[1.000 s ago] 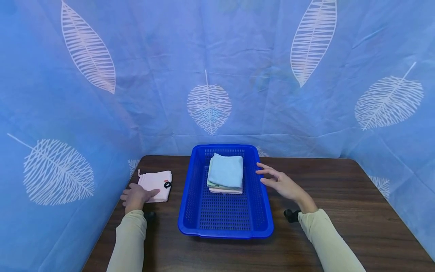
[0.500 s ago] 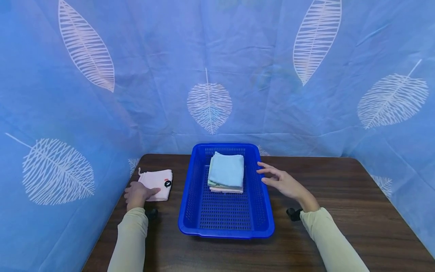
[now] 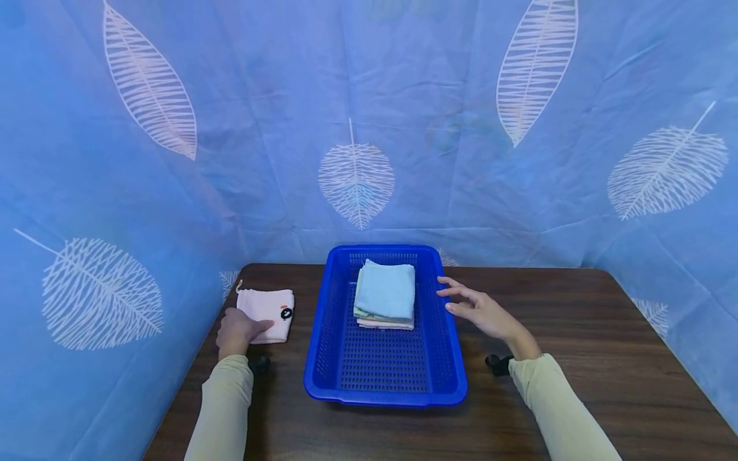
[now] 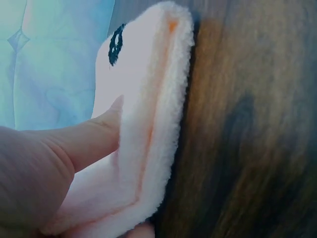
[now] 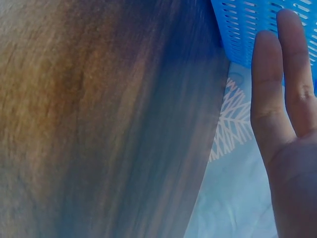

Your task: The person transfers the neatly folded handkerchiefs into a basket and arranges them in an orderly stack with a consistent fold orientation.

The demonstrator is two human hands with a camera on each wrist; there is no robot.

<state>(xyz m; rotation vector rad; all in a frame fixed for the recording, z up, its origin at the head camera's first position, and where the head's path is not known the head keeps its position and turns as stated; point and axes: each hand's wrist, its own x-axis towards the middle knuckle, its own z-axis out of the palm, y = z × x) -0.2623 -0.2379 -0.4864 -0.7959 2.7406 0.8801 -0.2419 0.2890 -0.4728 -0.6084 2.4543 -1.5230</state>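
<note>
On the left of the table lies a folded pink towel [image 3: 264,303] with a black embroidered mark and a small hanging loop. My left hand [image 3: 236,331] pinches its near left edge; in the left wrist view the thumb [image 4: 94,136] presses on top and a fingertip [image 4: 142,231] shows beneath the fold. At the right rim of a blue plastic basket [image 3: 385,398], my right hand [image 3: 483,312] has its fingers relaxed and holds nothing. Whether those fingers touch the rim is hard to tell. Inside the basket, a light blue folded towel [image 3: 385,289] tops a small stack.
Below the blue towel, greenish and pale pink folded edges [image 3: 385,324] show. The basket stands mid-table on a dark wooden table [image 3: 576,358]. A blue leaf-patterned cloth [image 3: 415,179] hangs behind and at both sides.
My left hand has shifted slightly right and its fingers have drawn in at the pink towel's edge. The right hand has stayed by the basket rim.
</note>
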